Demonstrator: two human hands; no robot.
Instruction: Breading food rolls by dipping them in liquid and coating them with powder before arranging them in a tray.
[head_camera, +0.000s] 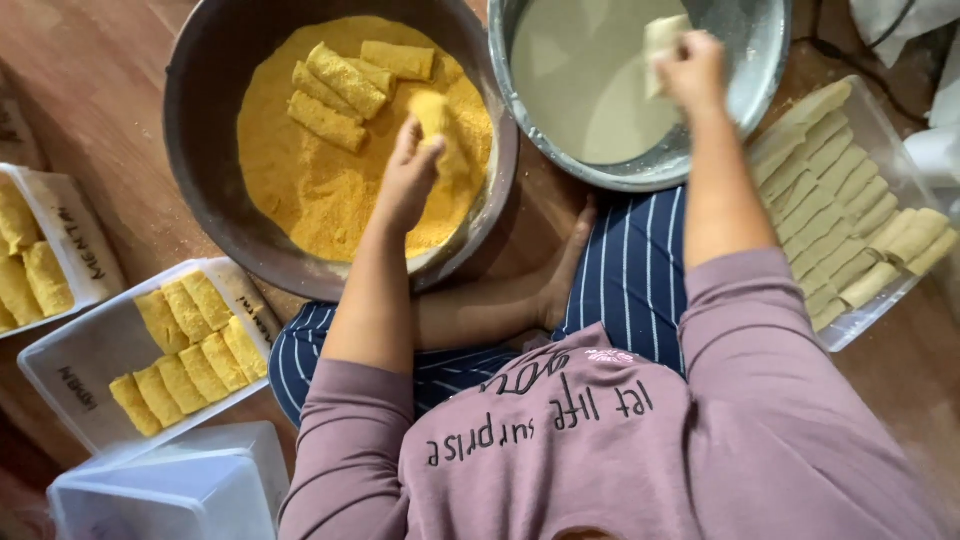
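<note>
left hand (408, 180) is pinching a crumb-coated roll (432, 110) over the big dark bowl (200, 120) of orange breadcrumbs; right hand (692, 70) grips a pale roll (662, 38) above the batter in the metal bowl (760, 60). i'd reckon the trick here is one dry hand, one wet hand, letting batter drip off first, then pressing crumbs onto every side.

containers, going across: far left a white tray (75, 235) with a few coated rolls, next to it a clear tray (85, 350) holding two rows of them, empty-looking tubs (170, 490) stacked below. crumb bowl has several finished rolls at the back. far right, a clear tray (890, 130) packed with uncoated pale rolls.
</note>
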